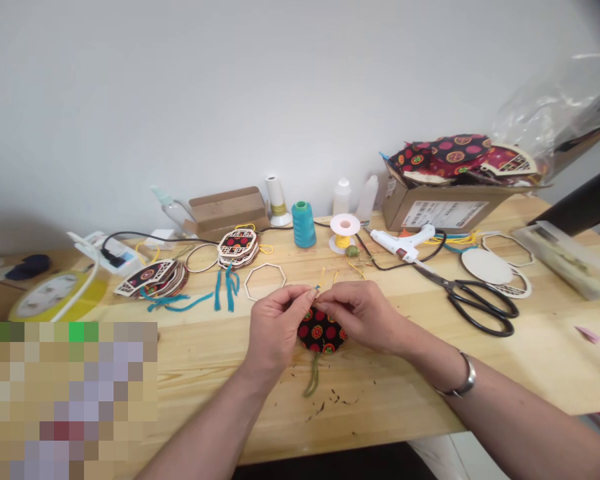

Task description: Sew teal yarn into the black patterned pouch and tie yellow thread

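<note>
My left hand (276,327) is closed, its thumb and fingers pinched at the top edge of a black fabric piece (322,331) with red and orange round motifs. A tiny blue-and-yellow bit shows at those fingertips. Facing it, my right hand (363,317) also pinches at that edge; what lies between its fingertips is too small to make out. From the bottom of the piece hangs an olive-green cord loop (311,380). Thin yellow strands stick up just behind my fingers. A bare wooden octagon frame (265,267) lies beyond my left hand.
Black-handled scissors (483,303) and a white glue gun (404,243) lie right. Behind are a teal thread cone (304,225), a yellow cord spool (344,233) and a full cardboard box (443,207). Stacked patterned frames (239,248), blue cords (225,290) and yellow tape (55,297) occupy the left.
</note>
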The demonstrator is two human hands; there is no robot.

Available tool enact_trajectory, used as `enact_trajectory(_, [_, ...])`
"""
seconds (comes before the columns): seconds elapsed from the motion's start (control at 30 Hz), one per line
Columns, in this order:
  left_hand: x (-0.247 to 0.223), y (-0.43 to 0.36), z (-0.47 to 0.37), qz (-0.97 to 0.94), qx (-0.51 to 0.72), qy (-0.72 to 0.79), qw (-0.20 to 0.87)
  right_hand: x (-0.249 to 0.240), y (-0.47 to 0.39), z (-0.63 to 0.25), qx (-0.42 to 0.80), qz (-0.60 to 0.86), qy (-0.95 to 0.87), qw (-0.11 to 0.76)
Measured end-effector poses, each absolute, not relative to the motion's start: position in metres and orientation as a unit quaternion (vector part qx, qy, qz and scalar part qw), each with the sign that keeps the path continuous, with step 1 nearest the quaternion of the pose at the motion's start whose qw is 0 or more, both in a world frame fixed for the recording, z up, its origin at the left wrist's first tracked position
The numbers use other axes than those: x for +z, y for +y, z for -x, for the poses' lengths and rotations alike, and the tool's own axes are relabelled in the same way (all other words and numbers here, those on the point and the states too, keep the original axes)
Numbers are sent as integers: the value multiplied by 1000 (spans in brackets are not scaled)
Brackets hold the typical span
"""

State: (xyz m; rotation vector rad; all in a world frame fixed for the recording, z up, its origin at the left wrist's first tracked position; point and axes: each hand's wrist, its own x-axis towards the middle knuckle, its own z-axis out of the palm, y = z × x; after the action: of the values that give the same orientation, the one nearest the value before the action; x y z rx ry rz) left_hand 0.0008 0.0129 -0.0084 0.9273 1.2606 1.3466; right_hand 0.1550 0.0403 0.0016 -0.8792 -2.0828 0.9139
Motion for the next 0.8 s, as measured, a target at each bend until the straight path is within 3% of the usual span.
enact_trajectory(0.27, [-1,11,0,-458,504,568,462,6,52,-159,525,407,-624,412])
enact_trajectory(0.6, [0,9,-1,-487,494,524,495,2,51,-156,485,418,-620,454])
enact_trajectory(0.8, [-5,10,-1,-429,514,532,518,2,53,-154,574,419,-570,412])
